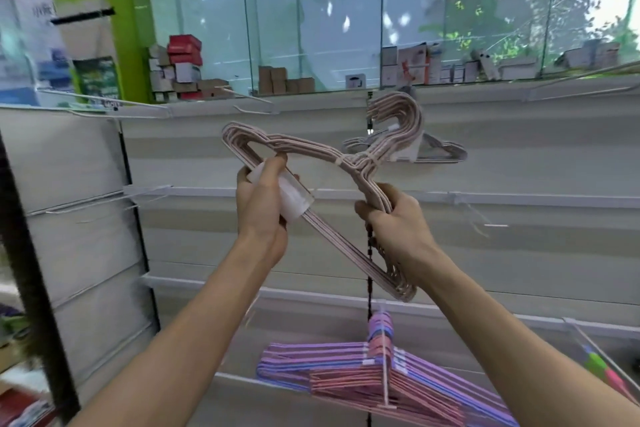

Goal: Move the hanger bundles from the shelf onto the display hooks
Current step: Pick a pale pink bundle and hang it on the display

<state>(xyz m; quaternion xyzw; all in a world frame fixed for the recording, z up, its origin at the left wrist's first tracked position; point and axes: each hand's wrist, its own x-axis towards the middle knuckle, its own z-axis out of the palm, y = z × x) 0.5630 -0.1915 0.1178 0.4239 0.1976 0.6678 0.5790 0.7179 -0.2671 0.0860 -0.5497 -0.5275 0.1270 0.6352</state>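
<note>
Before the slatwall, both hands grip the pink bundle (322, 191), left hand (263, 204) on its label, right hand (391, 215) nearer the hooked top, angled up-right toward the hook (370, 114).

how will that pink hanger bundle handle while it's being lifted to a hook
The pink hanger bundle probably moves as one stiff piece, since ties bind it near the necks. Likely light: thin wire. Both the left hand and right hand steady it, so it may swing.
</note>
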